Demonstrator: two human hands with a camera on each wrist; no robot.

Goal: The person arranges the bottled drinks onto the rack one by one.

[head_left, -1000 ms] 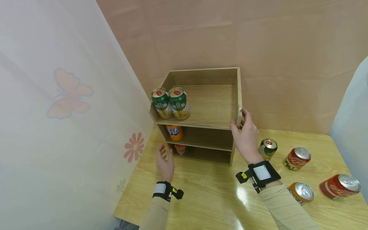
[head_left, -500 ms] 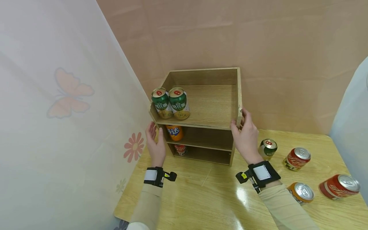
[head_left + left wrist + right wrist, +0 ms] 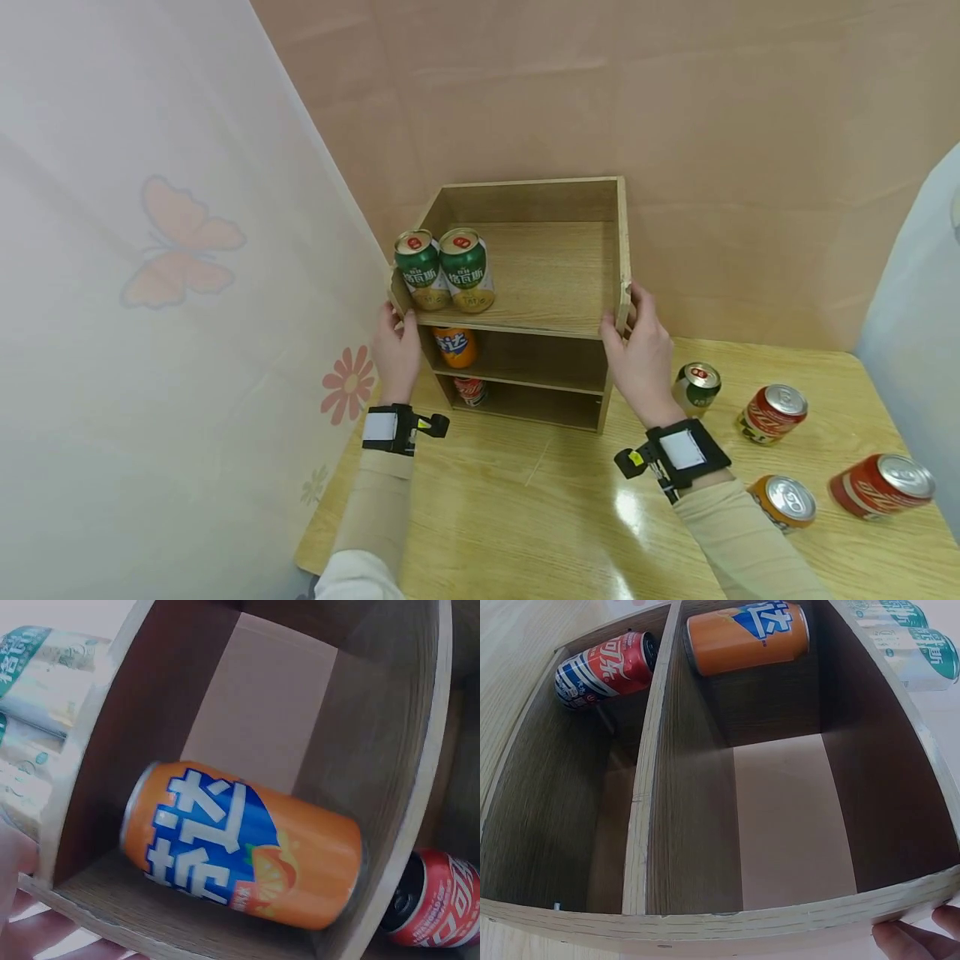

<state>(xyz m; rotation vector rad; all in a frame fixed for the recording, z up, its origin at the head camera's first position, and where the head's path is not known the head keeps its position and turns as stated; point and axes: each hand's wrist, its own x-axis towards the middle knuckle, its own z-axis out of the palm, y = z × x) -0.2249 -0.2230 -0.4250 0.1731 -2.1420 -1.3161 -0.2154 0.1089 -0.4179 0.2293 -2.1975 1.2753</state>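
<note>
A wooden shelf [image 3: 551,275] with an open top and two compartments below stands on the table. My left hand [image 3: 396,354] grips its left side panel at the upper front corner, thumb at the front edge. Opposite, my right hand [image 3: 641,362] holds the right side panel, thumb in front and fingers behind. Two green-and-gold drink cans, a left can [image 3: 422,271] and a right can [image 3: 468,271], stand on the top level. The middle compartment holds an orange soda can [image 3: 247,844] at its left end. Below it is a red cola can [image 3: 607,669].
Right of the shelf, on the wooden table [image 3: 540,517], stand a green can [image 3: 696,389], a red can with a yellow-green lower part [image 3: 774,414], an orange can [image 3: 783,502] and another red can [image 3: 879,486]. A pale wall sheet [image 3: 225,375] rises close on the left.
My left hand has moved up and left from beside the shelf's lower left to its upper left panel, and now grips it. The right hand keeps its hold; the cans have not moved.
</note>
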